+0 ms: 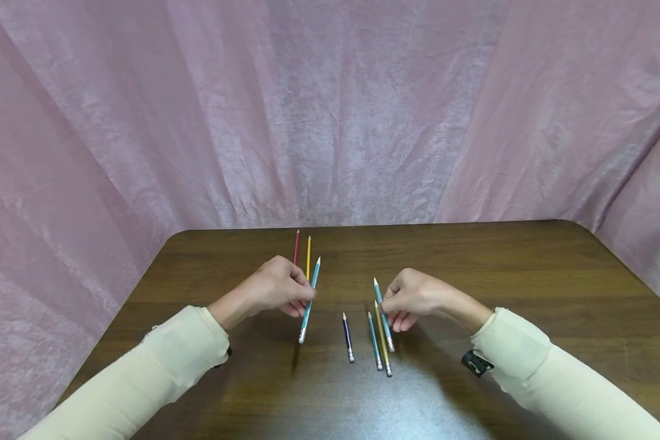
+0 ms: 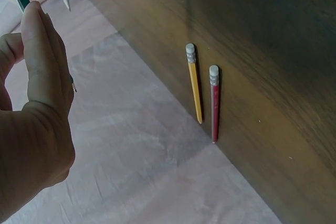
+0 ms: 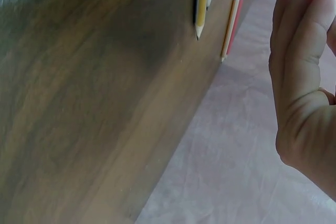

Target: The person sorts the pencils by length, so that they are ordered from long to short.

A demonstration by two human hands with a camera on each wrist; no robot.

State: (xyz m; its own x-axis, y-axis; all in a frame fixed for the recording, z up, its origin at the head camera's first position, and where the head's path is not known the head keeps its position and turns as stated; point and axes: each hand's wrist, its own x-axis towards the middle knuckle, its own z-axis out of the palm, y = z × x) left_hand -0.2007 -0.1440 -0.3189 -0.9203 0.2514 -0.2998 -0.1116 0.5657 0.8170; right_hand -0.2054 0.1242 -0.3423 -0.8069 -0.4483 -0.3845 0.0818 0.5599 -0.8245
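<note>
My left hand (image 1: 282,287) pinches a light blue pencil (image 1: 305,318) between thumb and fingers, raised off the table with its white eraser end toward me. Another light blue pencil (image 1: 379,292) is pinched by my right hand (image 1: 418,296), also lifted. Below and left of that hand lie a yellow-gold pencil (image 1: 383,339) and a teal pencil (image 1: 374,342), side by side. A dark blue pencil (image 1: 347,336) lies between the hands. Beyond my left hand are a yellow pencil (image 2: 195,90) and a red pencil (image 2: 214,108), partly covered in the head view.
The brown wooden table (image 1: 500,263) has rounded far corners. Behind its far edge hangs a pink curtain (image 1: 335,122). A black strap piece (image 1: 476,363) shows at the right sleeve's cuff.
</note>
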